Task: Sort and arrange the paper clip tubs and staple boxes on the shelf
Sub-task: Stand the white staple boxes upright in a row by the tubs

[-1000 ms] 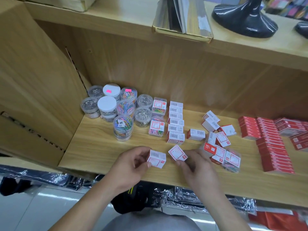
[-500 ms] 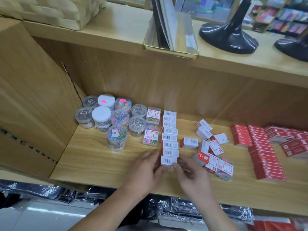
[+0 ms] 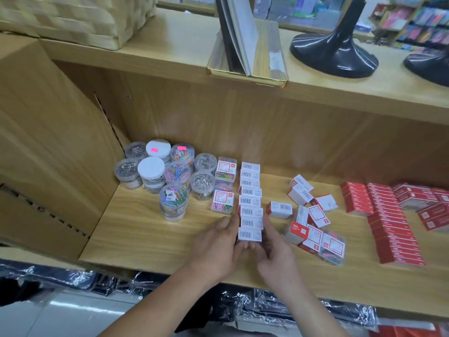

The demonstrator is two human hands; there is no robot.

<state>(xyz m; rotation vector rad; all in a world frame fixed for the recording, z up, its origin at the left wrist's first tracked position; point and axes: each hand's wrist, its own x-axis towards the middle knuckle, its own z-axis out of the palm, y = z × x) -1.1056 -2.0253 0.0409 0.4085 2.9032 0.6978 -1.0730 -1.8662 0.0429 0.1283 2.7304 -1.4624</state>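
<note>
Gripping: left hand [image 3: 218, 242] and right hand [image 3: 277, 254] pinch the front staple box [image 3: 249, 234] (white cardboard, rectangular).
Change: two formerly loose boxes now end the row [image 3: 250, 190].

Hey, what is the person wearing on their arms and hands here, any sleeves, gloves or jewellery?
Nothing visible. The left hand and right hand are bare: no gloves, rings or watch. The left arm and right arm show no sleeve.
</note>
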